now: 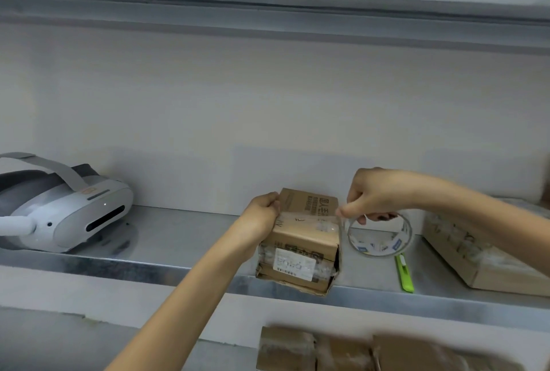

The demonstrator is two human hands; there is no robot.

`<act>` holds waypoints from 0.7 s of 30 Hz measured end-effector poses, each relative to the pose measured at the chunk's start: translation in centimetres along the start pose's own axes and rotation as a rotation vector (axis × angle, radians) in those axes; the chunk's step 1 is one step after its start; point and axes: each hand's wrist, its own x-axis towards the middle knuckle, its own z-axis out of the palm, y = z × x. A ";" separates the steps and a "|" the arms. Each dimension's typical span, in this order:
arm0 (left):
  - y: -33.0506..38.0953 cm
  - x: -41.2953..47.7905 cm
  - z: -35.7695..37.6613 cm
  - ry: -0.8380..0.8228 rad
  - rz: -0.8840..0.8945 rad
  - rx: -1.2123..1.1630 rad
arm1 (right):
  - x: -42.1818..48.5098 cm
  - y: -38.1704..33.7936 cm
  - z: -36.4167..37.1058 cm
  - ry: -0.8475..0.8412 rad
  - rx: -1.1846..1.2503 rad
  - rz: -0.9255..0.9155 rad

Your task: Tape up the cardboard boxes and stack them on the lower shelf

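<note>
A small cardboard box (303, 239) with a white label stands on the metal shelf (184, 239), its front overhanging the shelf edge. My left hand (262, 216) grips the box's upper left edge. My right hand (378, 192) holds a roll of clear tape (381, 236) just right of the box. A clear strip of tape runs from the roll across the box top. Several taped cardboard boxes (387, 353) lie on the lower shelf at the bottom of the view.
A white headset (68, 213) sits at the shelf's left. A green utility knife (404, 272) lies right of the box near the edge. A larger cardboard box (482, 254) stands at the far right. A wall backs the shelf.
</note>
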 end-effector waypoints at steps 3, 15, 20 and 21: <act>-0.2 0.0 -0.1 -0.003 0.042 0.036 | 0.0 0.4 1.4 -0.023 0.018 0.018; 2.6 0.4 0.6 -0.343 0.278 0.815 | 0.4 1.1 3.5 0.022 0.079 0.089; 1.0 -0.1 -0.3 -0.282 0.200 0.185 | 0.3 1.4 3.7 0.028 0.150 0.077; 0.6 -0.3 -0.4 -0.237 0.202 0.067 | 0.2 1.4 3.8 0.032 0.182 0.067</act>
